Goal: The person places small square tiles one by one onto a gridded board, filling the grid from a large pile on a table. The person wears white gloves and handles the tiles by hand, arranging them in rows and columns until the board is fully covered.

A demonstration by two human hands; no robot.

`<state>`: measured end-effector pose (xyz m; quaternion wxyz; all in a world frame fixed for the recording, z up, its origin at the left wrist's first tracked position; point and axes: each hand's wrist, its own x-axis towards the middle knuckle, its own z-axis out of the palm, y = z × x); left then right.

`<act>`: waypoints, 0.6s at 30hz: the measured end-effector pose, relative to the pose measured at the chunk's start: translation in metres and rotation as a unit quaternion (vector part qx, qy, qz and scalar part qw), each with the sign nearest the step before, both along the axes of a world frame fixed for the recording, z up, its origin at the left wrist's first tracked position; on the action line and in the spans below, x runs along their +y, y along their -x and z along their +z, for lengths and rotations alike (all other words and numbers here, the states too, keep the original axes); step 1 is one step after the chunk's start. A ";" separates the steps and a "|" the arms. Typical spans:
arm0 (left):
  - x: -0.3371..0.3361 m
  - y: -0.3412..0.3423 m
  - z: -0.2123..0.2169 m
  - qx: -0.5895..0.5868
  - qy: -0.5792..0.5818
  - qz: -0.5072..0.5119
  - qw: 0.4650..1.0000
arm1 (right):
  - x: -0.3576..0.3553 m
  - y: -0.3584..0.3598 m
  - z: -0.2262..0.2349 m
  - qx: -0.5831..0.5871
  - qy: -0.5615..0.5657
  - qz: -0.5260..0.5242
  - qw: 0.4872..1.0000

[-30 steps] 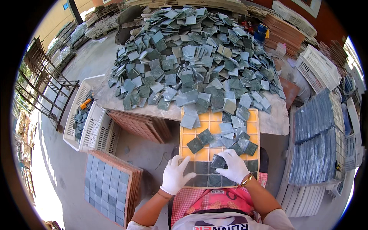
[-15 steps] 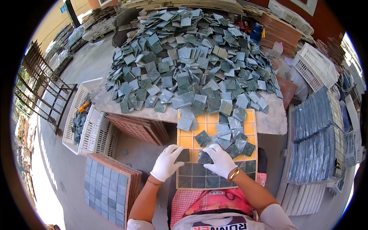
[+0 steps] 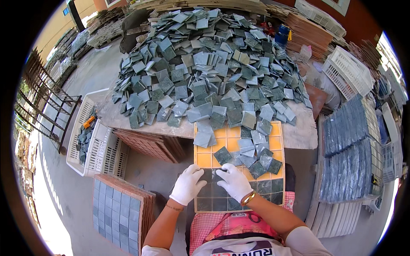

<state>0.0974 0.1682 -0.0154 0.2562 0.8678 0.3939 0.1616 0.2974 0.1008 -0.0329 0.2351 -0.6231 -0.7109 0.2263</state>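
My left hand (image 3: 187, 184), in a white glove, is at the left edge of a yellow gridded tray (image 3: 206, 161). Its curled finger and thumb hold a dark green square stone tile (image 3: 207, 175) at the row's left end. Just beside it, my right hand (image 3: 235, 183), gloved too, has its fingertips on another dark tile, mostly hidden under the hand. Dark tiles (image 3: 220, 205) fill the tray's cells nearest my body. Loose tiles (image 3: 257, 170) lie overlapped on the tray's farther right part, and one single tile (image 3: 223, 155) lies tilted across the grid.
A large heap of square stone tiles (image 3: 200, 72) covers the table (image 3: 299, 132) beyond the tray. White crates (image 3: 96, 147) stand at left, above a stack of boards faced with tiles (image 3: 115, 213). Stacked tile sheets (image 3: 346, 149) stand at right, near a white crate (image 3: 348, 72).
My right hand has moved left with its tile, close to the tile by my left hand. The left hand stays at the tray's left edge. The whole view has shifted slightly.
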 end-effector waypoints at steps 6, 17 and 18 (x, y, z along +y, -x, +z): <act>-0.016 -0.037 0.025 0.038 -0.045 0.018 0.998 | 0.010 -0.013 0.008 0.015 0.012 0.022 1.000; -0.001 -0.059 0.006 -0.017 -0.090 0.068 0.994 | -0.045 -0.085 0.034 -0.094 -0.078 -0.196 0.973; 0.003 -0.070 0.007 -0.011 -0.097 0.083 0.992 | -0.047 -0.086 0.031 -0.110 -0.048 -0.204 0.972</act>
